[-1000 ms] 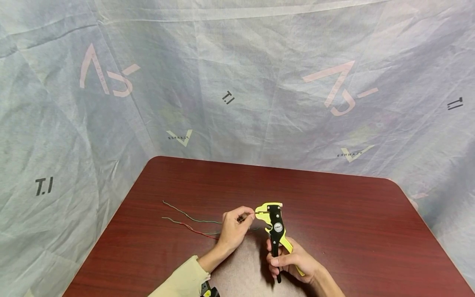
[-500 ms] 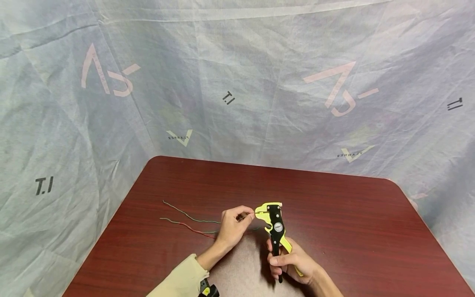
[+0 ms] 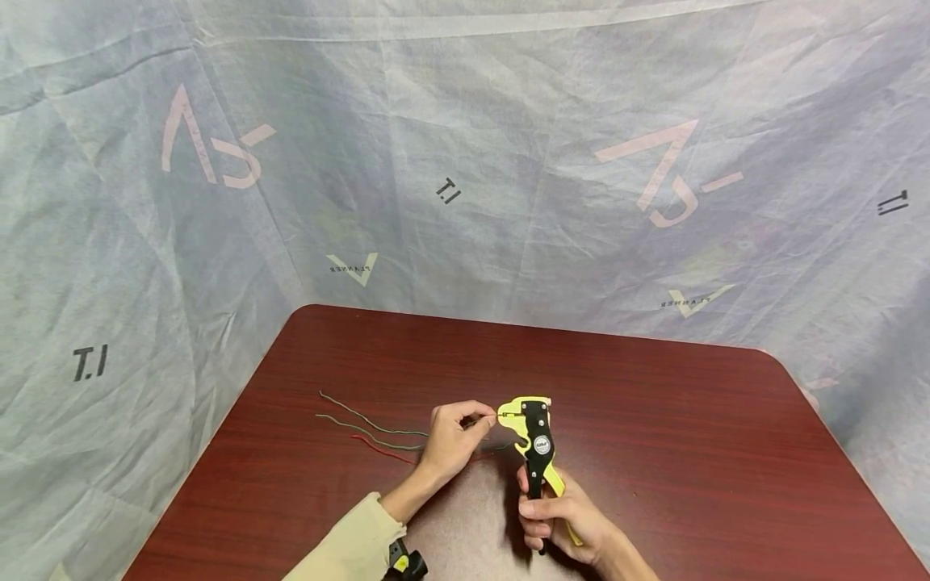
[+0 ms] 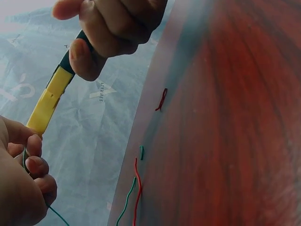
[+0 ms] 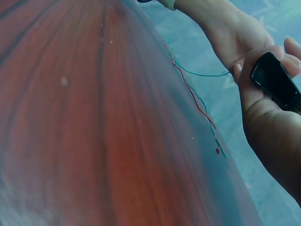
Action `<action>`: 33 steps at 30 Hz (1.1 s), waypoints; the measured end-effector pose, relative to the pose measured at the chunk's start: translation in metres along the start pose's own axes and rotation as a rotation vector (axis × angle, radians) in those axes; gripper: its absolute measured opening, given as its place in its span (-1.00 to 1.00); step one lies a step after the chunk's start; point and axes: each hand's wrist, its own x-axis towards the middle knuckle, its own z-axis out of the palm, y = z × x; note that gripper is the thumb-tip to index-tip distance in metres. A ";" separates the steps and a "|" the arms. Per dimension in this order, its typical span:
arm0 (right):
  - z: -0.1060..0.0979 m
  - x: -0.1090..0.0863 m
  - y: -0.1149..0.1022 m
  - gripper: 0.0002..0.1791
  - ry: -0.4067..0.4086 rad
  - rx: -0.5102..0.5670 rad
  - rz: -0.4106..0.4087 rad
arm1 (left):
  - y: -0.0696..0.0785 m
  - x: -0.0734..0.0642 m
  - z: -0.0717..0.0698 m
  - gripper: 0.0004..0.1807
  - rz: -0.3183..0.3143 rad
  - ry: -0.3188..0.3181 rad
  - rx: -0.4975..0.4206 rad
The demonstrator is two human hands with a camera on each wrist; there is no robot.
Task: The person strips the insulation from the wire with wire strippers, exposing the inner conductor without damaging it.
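Note:
My right hand (image 3: 563, 516) grips the handles of a yellow and black wire stripper (image 3: 541, 440), held upright over the table. To its left, the thumb and forefinger of my left hand (image 3: 452, 442) pinch a green wire (image 4: 59, 215) right at the tool's yellow nose. The wire's tip lies in the stripper's mouth. In the left wrist view the tool's yellow head (image 4: 47, 101) meets my left fingertips. The held wire trails out behind my left hand, as the right wrist view also shows. A red wire (image 3: 381, 448) and another green wire lie beneath that hand, partly hidden by it.
A dark red wooden table (image 3: 654, 428) spans the scene, with a grey printed cloth (image 3: 494, 161) hanging behind and beside it. A short folded red wire piece (image 4: 162, 100) lies on the tabletop near the wires.
Both hands and the wire stripper have shifted slightly left. A green wire's tail has swung away from the red wire it crossed earlier. Both grips stay the same.

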 end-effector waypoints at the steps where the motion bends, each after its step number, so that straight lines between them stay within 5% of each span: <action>1: 0.001 0.000 0.000 -0.66 0.008 0.001 0.001 | -0.001 0.000 0.000 -0.95 0.003 -0.004 -0.001; 11: -0.001 0.003 -0.002 -0.73 0.134 0.018 0.038 | -0.008 0.002 -0.002 -0.95 -0.021 0.000 0.022; 33: -0.007 -0.002 0.000 -0.68 0.030 0.053 0.015 | -0.010 0.002 -0.002 -0.95 -0.030 -0.003 0.027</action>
